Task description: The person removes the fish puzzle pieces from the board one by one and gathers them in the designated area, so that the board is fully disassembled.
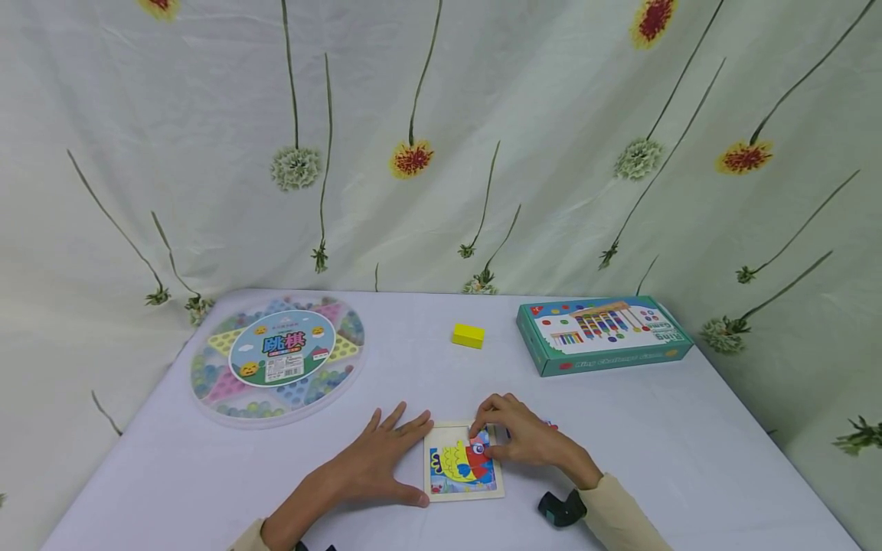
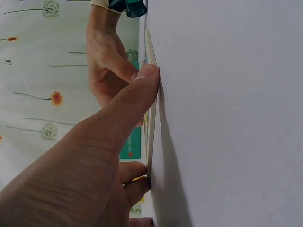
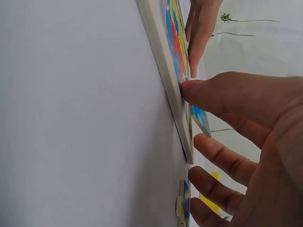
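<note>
A small wooden-framed jigsaw puzzle (image 1: pixel 455 490) with a yellow and red fish picture lies flat on the table. My left hand (image 1: pixel 379 463) spreads its fingers along the frame's left side; thumb and fingertips rest at its edge. At the puzzle's upper right, my right hand (image 1: pixel 520 436) pinches a blue puzzle piece (image 3: pixel 200 120), which stands tilted up from the frame in the right wrist view. The right thumb (image 3: pixel 203 92) presses near the frame's right rim. Partly hidden behind this hand, loose puzzle pieces (image 3: pixel 184 205) lie on the table beside the frame.
A round Chinese checkers set (image 1: pixel 213 386) with marbles lies at the back left. A yellow block (image 1: pixel 468 336) sits at the back middle, and a green game box (image 1: pixel 606 337) at the back right. The white table (image 1: pixel 406 344) meets a flowered curtain (image 1: pixel 551 214).
</note>
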The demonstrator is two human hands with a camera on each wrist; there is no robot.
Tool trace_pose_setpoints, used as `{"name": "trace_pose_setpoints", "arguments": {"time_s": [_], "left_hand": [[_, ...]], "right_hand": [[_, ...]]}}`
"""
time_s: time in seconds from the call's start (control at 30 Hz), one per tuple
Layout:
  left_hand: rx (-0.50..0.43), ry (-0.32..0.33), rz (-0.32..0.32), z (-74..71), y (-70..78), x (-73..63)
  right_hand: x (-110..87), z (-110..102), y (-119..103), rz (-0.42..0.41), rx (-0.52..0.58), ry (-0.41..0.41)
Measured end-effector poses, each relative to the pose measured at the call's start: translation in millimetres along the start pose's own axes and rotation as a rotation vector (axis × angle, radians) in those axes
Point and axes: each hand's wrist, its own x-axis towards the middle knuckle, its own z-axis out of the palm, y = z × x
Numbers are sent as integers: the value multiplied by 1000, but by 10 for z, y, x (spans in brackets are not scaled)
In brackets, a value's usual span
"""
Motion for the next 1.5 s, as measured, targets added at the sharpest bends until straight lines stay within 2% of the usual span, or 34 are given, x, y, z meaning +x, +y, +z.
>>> {"name": "trace_pose_setpoints", "arguments": {"time_s": [0.53,0.9,1.5], "left_hand": [[5,-2,0,0,19,-4],[11,17,18,14,-2,6],[9,12,6,17,-9,7]], "right_hand": [[-28,-34,39,14,61,9],[-10,-21,37,19,31,15],[-4,-25,49,-9,-15,17]]}}
